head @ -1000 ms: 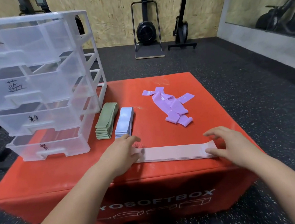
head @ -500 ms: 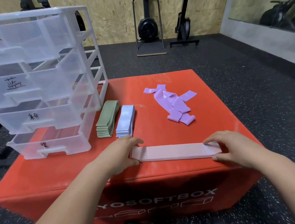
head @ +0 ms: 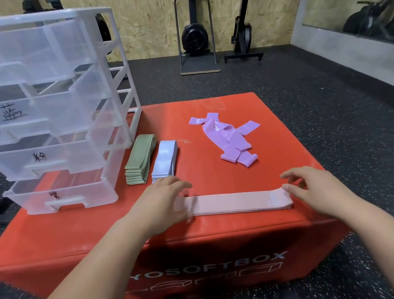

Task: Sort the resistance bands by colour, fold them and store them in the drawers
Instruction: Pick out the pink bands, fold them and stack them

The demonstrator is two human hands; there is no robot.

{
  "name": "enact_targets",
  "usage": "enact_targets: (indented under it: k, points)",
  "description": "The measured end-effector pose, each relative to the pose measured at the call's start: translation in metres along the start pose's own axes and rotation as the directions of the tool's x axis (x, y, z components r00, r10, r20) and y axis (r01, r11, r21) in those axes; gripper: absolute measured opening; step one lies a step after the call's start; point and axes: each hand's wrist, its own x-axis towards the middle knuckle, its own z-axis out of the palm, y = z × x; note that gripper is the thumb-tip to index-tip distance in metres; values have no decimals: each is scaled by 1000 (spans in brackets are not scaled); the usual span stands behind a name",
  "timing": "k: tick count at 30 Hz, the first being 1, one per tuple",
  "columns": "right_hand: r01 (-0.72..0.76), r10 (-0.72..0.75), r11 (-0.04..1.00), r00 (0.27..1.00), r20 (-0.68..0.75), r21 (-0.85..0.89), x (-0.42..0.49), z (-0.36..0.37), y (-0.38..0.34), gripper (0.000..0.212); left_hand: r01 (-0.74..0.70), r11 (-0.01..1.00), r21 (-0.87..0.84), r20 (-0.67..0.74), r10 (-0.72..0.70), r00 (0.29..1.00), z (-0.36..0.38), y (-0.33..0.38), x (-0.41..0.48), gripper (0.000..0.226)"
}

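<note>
A flat stack of pink bands [head: 234,202] lies across the front of the red soft box [head: 221,226]. My left hand [head: 159,205] rests on the stack's left end with its fingers spread. My right hand [head: 313,188] touches the right end, thumb against the edge. Behind them lie a stack of green bands [head: 139,160], a stack of light blue bands [head: 164,159] and a loose heap of purple bands [head: 228,138]. A clear plastic drawer unit [head: 45,110] with several labelled drawers, all pulled out, stands at the left.
The box's front edge runs just below the pink stack. Dark rubber gym floor surrounds the box. Rowing machines [head: 194,34] stand against the far wooden wall, and a mirror [head: 355,4] is at the right.
Both hands have stayed at the ends of the pink stack, shifting slightly. My right hand's fingers have lifted off the top, leaving the thumb at the edge.
</note>
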Motion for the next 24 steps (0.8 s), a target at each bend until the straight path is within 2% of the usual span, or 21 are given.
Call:
enact_targets:
  k: [6,11,16,20,24]
  points:
    - [-99,110,989,989,97,-110,3,16,-10,34,-126,992,-4,7,126,992,12,28,5,56]
    - [-130,143,985,984,105,-116,4,18,-15,36,-102,994,33,39,100,994,14,32,8,32]
    - [-234,235,972,964,127,-21,7,13,-17,15,-69,997,27,72,67,995,12,33,11,32]
    - [-262,259,965,951,170,-8,7,10,-22,16,-51,998,22,103,49,993,11,34,12,33]
    - [-221,217,975,965,149,12,7,9,-24,18,-42,999,16,130,39,991,10,34,14,34]
